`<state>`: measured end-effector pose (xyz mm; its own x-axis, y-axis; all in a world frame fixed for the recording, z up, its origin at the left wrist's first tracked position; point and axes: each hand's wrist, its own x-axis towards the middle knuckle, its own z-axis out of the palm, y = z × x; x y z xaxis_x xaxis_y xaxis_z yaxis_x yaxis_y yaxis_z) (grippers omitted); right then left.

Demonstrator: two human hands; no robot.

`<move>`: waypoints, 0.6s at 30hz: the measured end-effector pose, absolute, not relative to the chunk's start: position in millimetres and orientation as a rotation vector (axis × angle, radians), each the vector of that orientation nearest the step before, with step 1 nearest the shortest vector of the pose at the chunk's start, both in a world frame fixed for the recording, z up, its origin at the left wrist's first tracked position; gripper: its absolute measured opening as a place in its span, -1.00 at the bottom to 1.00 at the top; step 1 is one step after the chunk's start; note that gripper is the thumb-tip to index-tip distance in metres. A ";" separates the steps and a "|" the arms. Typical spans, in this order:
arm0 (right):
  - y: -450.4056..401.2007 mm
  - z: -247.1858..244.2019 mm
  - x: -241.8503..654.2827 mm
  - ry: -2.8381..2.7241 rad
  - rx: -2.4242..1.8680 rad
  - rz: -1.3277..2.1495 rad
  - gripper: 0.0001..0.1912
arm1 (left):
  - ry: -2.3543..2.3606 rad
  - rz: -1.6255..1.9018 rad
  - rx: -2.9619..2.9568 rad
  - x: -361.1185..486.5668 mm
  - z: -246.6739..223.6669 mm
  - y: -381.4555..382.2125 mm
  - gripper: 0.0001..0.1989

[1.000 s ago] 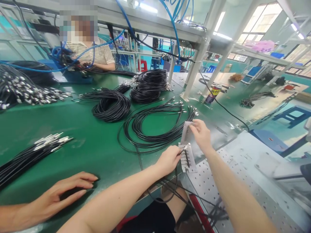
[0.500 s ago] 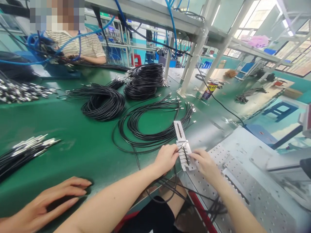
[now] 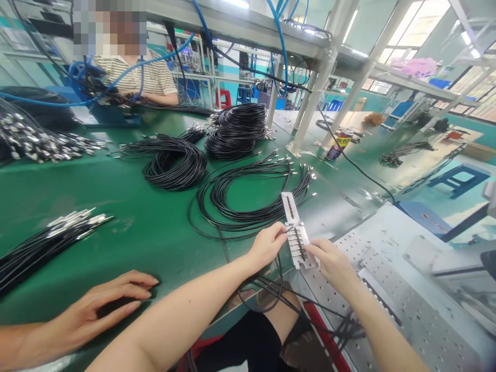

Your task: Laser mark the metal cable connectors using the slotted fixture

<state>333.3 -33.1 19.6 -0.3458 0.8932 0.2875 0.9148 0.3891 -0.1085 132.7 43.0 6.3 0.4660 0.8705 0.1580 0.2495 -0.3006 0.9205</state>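
Note:
A slotted metal fixture (image 3: 297, 240) lies at the table's right edge, with several cable ends set across its slots. My left hand (image 3: 268, 244) is at its left side, thumb and fingers pinched on a black cable (image 3: 279, 281) whose metal end reaches over the fixture. From the right, my right hand (image 3: 329, 261) touches the fixture's edge with its fingertips; whether it grips the fixture is hard to tell. Black cables hang below both hands, over my lap. A loose ring of cables (image 3: 217, 194) with metal tips lies just behind the fixture.
Another person's hand (image 3: 116, 299) rests at the left front. Cable bundles (image 3: 176, 163) and a taller coil (image 3: 238, 132) stand farther back. A perforated metal plate (image 3: 411, 310) is at right, a can (image 3: 338, 144) behind. A person in a striped shirt (image 3: 135, 75) sits opposite.
The view has shifted slightly, moving the scene a little to the right. My left hand's cable end now lies lower, closer to the fixture's slots. My right hand remains at the fixture's edge.

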 end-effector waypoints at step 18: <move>-30.5 19.8 333.9 -2.334 -1.583 -0.161 -0.58 | 0.986 0.714 2.015 132.3 8.5 42.8 -0.88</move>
